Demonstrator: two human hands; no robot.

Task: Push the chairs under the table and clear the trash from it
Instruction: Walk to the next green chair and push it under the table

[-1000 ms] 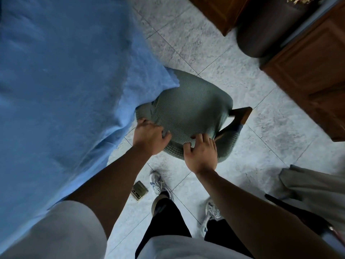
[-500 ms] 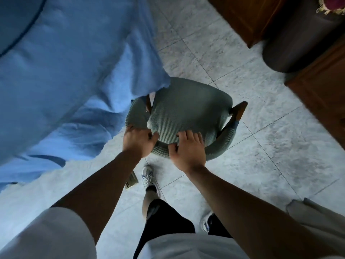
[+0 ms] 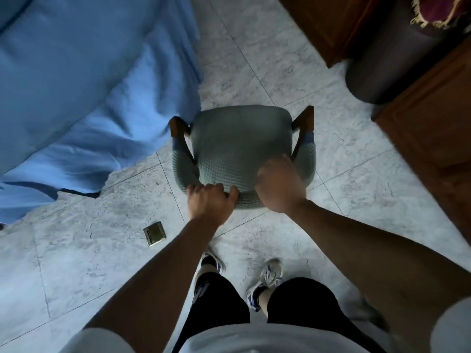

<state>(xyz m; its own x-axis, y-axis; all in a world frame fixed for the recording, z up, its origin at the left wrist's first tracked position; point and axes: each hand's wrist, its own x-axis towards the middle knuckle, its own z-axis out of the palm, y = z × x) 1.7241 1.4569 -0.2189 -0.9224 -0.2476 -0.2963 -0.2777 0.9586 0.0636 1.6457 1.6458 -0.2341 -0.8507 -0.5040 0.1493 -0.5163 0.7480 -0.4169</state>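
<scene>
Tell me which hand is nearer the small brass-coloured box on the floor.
Left. The left hand grips the chair back just above and right of the small box; the right hand is farther right on the chair back.

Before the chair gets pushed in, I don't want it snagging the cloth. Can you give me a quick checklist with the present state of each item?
1. Left hand grips the chair back: ok.
2. Right hand on the chair back: touching; grip blurred, cannot tell.
3. Chair under the table: not ok, seat in the open.
4. Blue tablecloth clear of the left armrest: not ok, hem right beside it.
5. Small box on the floor, out of the chair's path: ok.
</scene>
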